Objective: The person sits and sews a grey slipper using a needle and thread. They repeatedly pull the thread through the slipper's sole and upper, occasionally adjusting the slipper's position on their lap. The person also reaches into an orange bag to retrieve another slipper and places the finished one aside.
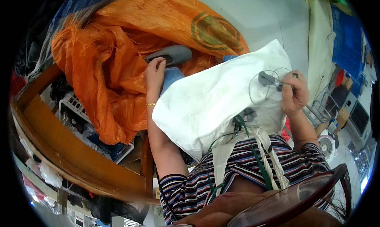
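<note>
A small grey tool with a thin clear cord looping from it was gripped in the right hand, the fingers curled closed round its dark handle end. The tool lay over the upper right part of a white sack, its grey head pointing left, away from the palm. The cord curved in loose rings on the sack just left of the hand.

The left hand was well apart from the tool, across the sack to the left. Its fingers were bent down and pressed on the near end of a grey shoe, which sat in the folds of an orange sack. Whether that hand pinched the shoe or only touched it could not be told. A gold bracelet circled the left wrist. A strip of blue cloth showed just beside the left hand, between the two sacks.

The white sack rested on the person's lap, against a striped shirt with a cream strap and a green cord hanging over it. A small dark clip sat at the sack's lower edge.

Further left, a curved wooden rail ran round a white basket of dark things. At the right stood a small white fan on the floor.
</note>
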Demonstrator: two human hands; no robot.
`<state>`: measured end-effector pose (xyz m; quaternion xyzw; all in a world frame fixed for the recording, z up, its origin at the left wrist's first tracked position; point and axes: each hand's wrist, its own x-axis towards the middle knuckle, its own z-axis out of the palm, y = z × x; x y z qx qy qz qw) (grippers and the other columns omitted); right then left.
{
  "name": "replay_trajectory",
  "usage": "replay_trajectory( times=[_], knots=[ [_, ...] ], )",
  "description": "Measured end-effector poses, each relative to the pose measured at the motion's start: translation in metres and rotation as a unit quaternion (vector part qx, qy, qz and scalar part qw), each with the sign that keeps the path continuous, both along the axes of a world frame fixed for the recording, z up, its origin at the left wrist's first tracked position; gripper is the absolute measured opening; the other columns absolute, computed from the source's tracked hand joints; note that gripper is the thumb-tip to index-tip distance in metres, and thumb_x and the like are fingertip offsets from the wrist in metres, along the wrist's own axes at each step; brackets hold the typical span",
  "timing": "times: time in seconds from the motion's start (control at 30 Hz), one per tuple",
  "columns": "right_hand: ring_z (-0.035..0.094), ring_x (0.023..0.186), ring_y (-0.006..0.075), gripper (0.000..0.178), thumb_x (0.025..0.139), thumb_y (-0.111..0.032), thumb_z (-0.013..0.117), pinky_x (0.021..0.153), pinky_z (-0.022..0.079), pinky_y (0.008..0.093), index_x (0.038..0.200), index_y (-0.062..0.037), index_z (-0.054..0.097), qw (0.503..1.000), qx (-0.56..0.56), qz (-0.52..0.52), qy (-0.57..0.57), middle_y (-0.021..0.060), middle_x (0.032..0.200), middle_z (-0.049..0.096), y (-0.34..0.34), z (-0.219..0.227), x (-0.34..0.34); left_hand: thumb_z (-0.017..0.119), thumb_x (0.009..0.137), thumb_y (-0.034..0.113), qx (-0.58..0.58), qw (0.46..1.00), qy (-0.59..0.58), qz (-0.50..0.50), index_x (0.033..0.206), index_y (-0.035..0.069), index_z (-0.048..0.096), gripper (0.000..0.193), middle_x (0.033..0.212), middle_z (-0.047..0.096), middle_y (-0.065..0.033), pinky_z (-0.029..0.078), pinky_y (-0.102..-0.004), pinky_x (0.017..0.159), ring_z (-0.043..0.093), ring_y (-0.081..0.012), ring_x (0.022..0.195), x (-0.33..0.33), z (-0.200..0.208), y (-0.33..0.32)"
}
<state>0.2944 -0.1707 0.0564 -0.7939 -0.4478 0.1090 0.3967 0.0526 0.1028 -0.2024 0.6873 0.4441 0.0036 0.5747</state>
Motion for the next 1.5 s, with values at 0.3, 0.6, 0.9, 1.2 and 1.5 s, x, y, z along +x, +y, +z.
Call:
replay_trajectory(
  times=[0.3, 0.6, 0.9, 1.2, 1.5],
  knots=[
    [0.050, 0.064, 0.0213, 0.010, 0.087, -0.004, 0.065, 0.059, 0.040, 0.0325, 0.096, 0.0004, 0.062, 0.999, -0.020, 0.029, -0.019, 0.0112, 0.078, 0.060, 0.009, 0.008, 0.006, 0.074, 0.081, 0.039, -0.024, 0.986, 0.094, -0.132, 0.090, 0.003, 0.071, 0.038, 0.088, 0.072, -0.0171, 0.051, -0.0404, 0.078, 0.068, -0.0307, 0.084, 0.017, -0.104, -0.011],
    [0.047, 0.059, 0.0176, 0.010, 0.080, -0.002, 0.071, 0.053, 0.037, 0.0323, 0.088, -0.0037, 0.065, 0.999, -0.003, -0.004, -0.040, 0.0054, 0.069, 0.054, -0.012, -0.001, 0.016, 0.069, 0.091, 0.016, -0.068, 0.993, -0.096, 0.025, 0.086, -0.002, 0.070, 0.018, 0.080, 0.065, -0.0003, 0.049, -0.0275, 0.070, 0.056, -0.0098, 0.075, 0.027, -0.050, 0.019],
    [0.056, 0.067, 0.0250, 0.008, 0.083, -0.011, 0.071, 0.059, 0.044, 0.0370, 0.087, -0.0056, 0.066, 0.995, 0.091, -0.004, -0.030, 0.0077, 0.072, 0.056, -0.040, 0.004, 0.019, 0.070, 0.090, 0.021, -0.393, 0.632, -0.555, 0.372, 0.131, 0.002, 0.056, 0.048, 0.136, 0.056, -0.0158, 0.035, -0.0502, 0.112, 0.049, -0.0302, 0.130, 0.037, 0.204, -0.032],
    [0.058, 0.069, 0.0184, 0.016, 0.088, -0.019, 0.069, 0.064, 0.047, 0.0326, 0.089, -0.0042, 0.066, 0.983, 0.126, -0.029, 0.129, 0.0073, 0.078, 0.062, -0.044, -0.010, 0.010, 0.075, 0.083, 0.012, -0.273, 0.723, -0.565, 0.289, 0.127, -0.004, 0.056, 0.051, 0.130, 0.060, -0.0190, 0.052, -0.0469, 0.099, 0.062, -0.0322, 0.115, 0.005, 0.286, -0.135],
    [0.063, 0.086, 0.0193, 0.016, 0.095, -0.019, 0.064, 0.078, 0.050, 0.0327, 0.094, -0.0027, 0.065, 0.912, 0.272, 0.071, 0.297, 0.0073, 0.090, 0.066, -0.047, 0.028, -0.076, 0.064, 0.089, -0.001, -0.102, 0.932, -0.274, 0.213, 0.101, -0.004, 0.060, 0.013, 0.104, 0.067, -0.0126, 0.052, -0.0339, 0.087, 0.063, -0.0193, 0.092, -0.021, 0.281, -0.264]
  ],
)
